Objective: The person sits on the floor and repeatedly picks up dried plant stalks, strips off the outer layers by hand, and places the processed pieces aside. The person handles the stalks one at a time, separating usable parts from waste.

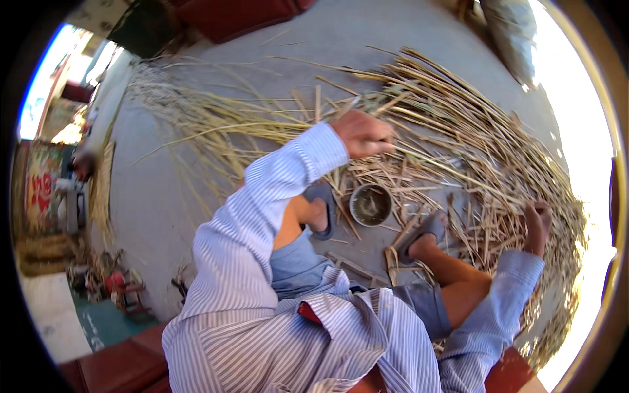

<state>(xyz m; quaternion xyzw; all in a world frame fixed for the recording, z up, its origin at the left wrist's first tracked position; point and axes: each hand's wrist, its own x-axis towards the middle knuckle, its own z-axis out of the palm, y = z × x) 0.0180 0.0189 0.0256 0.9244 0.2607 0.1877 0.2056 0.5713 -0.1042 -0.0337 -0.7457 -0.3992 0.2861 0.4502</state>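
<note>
My left hand [364,133] is closed in a fist above the stalks. From it a long pale reed stalk [458,174] slants down to the right. At that stalk's other end is my right hand [538,224], its fingers curled shut around it. Beneath the two hands lies a wide heap of dry reed stalks [452,98], with many short split pieces [406,173] scattered over it. A round metal bowl [371,204] with dark contents stands on the floor between my feet, just below my left hand.
Thin pale green stalks [216,118] fan out across the grey floor [151,190] to the left. My sandalled feet flank the bowl. A red cushioned seat [236,18] and a pale sack [511,39] stand at the far side. Another person [85,162] shows blurred at far left.
</note>
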